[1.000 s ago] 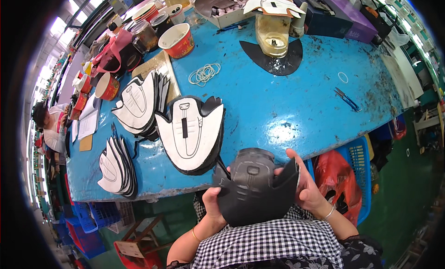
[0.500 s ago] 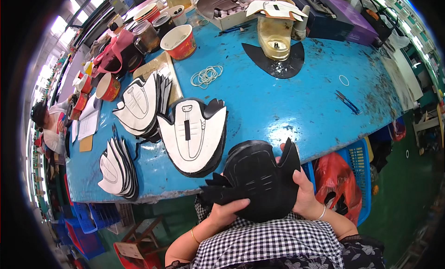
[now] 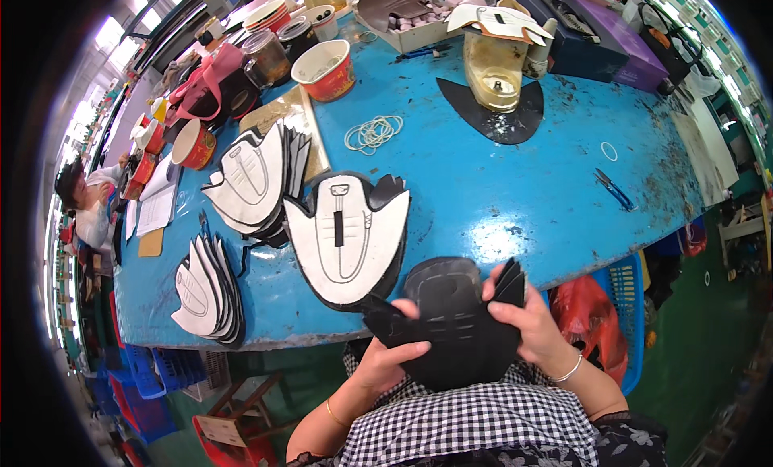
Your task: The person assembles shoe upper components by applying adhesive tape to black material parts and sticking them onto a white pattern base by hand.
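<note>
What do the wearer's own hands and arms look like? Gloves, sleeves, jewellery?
No gloves. Left hand: plain fingers, thin gold-coloured bangle at the wrist. Right hand: silver-coloured bangle. Forearms uncovered; the right sleeve is black with a pale floral pattern. No cables or markings visible.

A blue worktable (image 3: 483,197) spreads beyond the left hand (image 3: 380,365); green floor (image 3: 684,326) shows right of the right hand (image 3: 529,326). Left of the left hand stands a wooden stool (image 3: 224,429); bright windows (image 3: 110,35) gleam farther off.
</note>
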The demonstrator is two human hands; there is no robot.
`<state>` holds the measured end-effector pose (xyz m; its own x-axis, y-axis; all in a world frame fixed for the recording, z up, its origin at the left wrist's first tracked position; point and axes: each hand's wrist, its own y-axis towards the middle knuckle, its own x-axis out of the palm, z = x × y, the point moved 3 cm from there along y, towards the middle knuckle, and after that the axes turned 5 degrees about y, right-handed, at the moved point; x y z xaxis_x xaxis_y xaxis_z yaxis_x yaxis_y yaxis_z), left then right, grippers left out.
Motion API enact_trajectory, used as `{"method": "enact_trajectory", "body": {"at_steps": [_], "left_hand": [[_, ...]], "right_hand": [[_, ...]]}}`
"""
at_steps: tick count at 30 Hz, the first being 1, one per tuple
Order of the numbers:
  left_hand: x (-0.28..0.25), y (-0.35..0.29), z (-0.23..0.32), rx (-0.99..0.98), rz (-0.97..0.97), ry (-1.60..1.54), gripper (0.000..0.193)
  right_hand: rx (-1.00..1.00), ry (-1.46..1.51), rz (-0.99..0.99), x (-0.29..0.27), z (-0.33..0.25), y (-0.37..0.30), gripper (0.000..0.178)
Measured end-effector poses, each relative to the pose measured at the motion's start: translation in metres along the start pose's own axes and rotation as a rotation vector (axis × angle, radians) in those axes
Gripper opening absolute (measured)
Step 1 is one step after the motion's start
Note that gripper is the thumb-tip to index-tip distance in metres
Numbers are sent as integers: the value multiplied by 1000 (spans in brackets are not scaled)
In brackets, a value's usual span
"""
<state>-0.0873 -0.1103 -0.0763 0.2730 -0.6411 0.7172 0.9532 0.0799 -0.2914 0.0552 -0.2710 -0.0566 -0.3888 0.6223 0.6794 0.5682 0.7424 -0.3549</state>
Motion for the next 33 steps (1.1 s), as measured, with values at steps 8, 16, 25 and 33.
{"method": "enact_trajectory", "body": {"at_steps": [8,16,25,33], "left_hand": [[-12,-8,63,402,184,521,53],[-100,-47,127,380,596,478,55],[-78,12,133,134,402,507,46],[-56,12,113,426,351,382,61]], "right_hand": [[-353,-426,178,-37,-68,56,50],[-939,-1445,-175,65,-48,61,37],[-784,-1454,-309,86,5,82,29],[-398,-957,-110,72,5,90,78]]}}
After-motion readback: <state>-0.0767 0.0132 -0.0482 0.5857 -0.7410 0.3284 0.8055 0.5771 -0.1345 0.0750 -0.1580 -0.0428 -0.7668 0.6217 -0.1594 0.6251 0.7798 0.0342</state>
